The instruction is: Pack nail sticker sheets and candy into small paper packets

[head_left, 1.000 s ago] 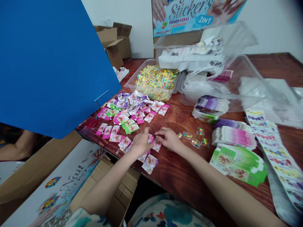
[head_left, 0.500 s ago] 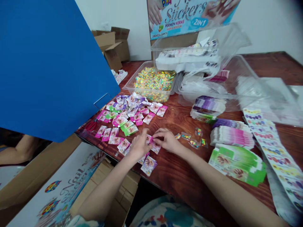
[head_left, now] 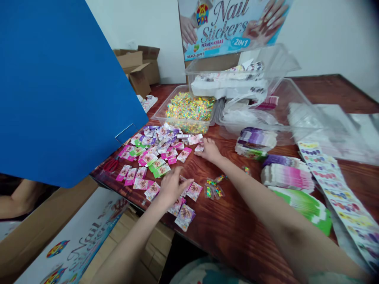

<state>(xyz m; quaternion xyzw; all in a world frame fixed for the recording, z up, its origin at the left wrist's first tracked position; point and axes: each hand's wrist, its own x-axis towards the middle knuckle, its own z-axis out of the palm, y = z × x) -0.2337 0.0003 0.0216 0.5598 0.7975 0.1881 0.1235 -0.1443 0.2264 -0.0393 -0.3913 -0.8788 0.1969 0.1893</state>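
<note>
My left hand (head_left: 172,188) lies over small printed boxes near the table's front edge, thumb spread away from the fingers. Right beside its thumb is a pink-and-white box (head_left: 194,191). Farther back, my right hand (head_left: 211,151) has its thumb and fingers around a small pink box (head_left: 199,147) at the right side of the pile. Many small pink, purple and green boxes (head_left: 161,138) are heaped there. A row of pink boxes (head_left: 130,176) runs along the edge, ending at a purple one (head_left: 185,217). Small clear packets of coloured candy (head_left: 213,188) lie below my right forearm.
A clear tub of colourful candies (head_left: 191,108) and clear bins (head_left: 242,81) stand behind. Stacks of flat cartons (head_left: 287,175) and sticker strips (head_left: 334,185) lie right. Red scissors (head_left: 111,165) and a blue panel (head_left: 65,90) are left. A co-worker's arm (head_left: 22,199) shows beyond.
My right hand has left the boxes beside my left hand and reached back to the pile's right side. Candy packets now appear closer to the row. The view has tilted slightly upward.
</note>
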